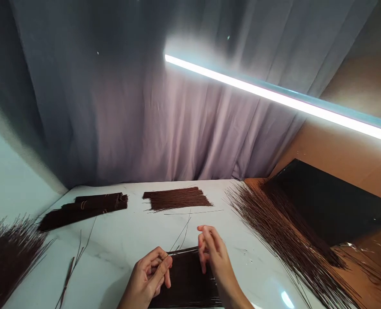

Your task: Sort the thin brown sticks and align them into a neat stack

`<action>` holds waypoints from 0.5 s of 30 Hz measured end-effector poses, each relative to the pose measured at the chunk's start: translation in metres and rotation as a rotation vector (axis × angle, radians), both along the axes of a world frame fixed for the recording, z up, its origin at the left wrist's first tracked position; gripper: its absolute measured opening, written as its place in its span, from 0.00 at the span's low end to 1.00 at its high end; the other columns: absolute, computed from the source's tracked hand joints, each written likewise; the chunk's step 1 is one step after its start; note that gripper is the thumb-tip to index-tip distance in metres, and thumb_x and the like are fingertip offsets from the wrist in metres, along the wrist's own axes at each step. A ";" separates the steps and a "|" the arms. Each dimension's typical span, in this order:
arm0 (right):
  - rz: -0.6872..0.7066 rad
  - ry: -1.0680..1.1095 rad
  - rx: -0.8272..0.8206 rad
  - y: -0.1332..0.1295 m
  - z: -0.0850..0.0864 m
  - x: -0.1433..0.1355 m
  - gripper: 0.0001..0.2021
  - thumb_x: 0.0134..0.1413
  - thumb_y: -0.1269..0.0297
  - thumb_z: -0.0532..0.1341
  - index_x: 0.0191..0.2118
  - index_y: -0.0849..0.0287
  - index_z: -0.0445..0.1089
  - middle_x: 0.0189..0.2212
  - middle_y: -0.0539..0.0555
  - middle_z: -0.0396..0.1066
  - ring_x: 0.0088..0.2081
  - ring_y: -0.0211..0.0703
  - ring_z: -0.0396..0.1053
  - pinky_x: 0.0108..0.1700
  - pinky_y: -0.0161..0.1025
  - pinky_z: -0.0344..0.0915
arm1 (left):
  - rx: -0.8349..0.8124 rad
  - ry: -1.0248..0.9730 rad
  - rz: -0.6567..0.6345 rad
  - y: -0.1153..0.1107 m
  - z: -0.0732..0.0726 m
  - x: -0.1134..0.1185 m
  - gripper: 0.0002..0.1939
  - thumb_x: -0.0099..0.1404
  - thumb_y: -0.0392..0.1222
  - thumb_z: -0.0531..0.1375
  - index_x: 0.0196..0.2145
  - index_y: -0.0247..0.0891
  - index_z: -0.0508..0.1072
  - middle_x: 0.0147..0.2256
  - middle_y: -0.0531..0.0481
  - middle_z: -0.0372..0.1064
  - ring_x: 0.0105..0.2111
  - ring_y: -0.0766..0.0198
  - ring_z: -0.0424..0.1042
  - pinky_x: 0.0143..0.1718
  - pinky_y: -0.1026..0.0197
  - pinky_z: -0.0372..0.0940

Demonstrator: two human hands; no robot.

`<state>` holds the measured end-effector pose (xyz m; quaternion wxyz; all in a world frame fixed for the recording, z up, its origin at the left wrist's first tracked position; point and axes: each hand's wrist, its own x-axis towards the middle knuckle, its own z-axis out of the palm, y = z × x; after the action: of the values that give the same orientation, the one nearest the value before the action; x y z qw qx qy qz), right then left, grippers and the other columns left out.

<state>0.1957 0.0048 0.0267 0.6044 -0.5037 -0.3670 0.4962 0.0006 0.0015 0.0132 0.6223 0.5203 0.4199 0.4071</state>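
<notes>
Left hand (154,271) pinched, contents unclear; right hand (212,249) half-open near dark strands (184,281).

Tube light (274,95) overexposed; glare on tabletop (119,234); upper left dim.

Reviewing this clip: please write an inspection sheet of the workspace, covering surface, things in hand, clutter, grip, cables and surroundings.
Surface: white table, faintly veined, glare at lower right.
Things at the hands: dark flat bundle, partly covered by the hands.
Clutter: banded bundles rear left; brown strand pile rear middle; strand heap left edge; small clump of strands left; long strands right.
Grip: left hand with thumb against fingers, right hand loosely curled; whether either holds a strand is unclear.
Cables: nothing seen.
Surroundings: grey curtain, lit tube light, dark sheet at right.
</notes>
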 end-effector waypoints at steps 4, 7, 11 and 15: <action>0.104 -0.128 0.019 0.006 0.002 -0.018 0.25 0.54 0.40 0.66 0.35 0.61 0.72 0.21 0.46 0.63 0.18 0.31 0.57 0.15 0.27 0.54 | 0.030 0.040 -0.003 -0.004 0.000 0.003 0.23 0.64 0.62 0.64 0.28 0.38 0.68 0.17 0.55 0.67 0.15 0.75 0.47 0.16 0.69 0.42; 0.087 -0.057 0.018 0.010 0.008 -0.018 0.27 0.52 0.38 0.65 0.32 0.63 0.73 0.24 0.50 0.67 0.21 0.33 0.63 0.16 0.28 0.57 | 0.031 0.043 -0.003 -0.005 -0.001 0.004 0.24 0.65 0.63 0.63 0.27 0.38 0.67 0.17 0.56 0.66 0.14 0.76 0.46 0.16 0.69 0.41; 0.103 0.053 -0.036 0.005 0.014 -0.011 0.27 0.49 0.39 0.69 0.31 0.65 0.76 0.28 0.54 0.71 0.24 0.35 0.65 0.21 0.29 0.60 | 0.025 0.035 0.003 -0.005 0.000 0.006 0.24 0.64 0.63 0.63 0.28 0.39 0.66 0.17 0.56 0.66 0.14 0.76 0.44 0.16 0.68 0.40; 0.059 0.112 -0.031 0.000 0.015 -0.009 0.25 0.49 0.41 0.70 0.29 0.65 0.76 0.25 0.53 0.71 0.23 0.30 0.59 0.23 0.28 0.57 | 0.031 0.057 -0.014 -0.008 0.001 0.008 0.24 0.65 0.61 0.63 0.26 0.39 0.64 0.17 0.56 0.66 0.15 0.75 0.46 0.18 0.68 0.42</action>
<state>0.1869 0.0046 0.0419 0.6011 -0.4735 -0.3396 0.5470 0.0082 -0.0065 0.0138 0.6049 0.5439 0.4275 0.3943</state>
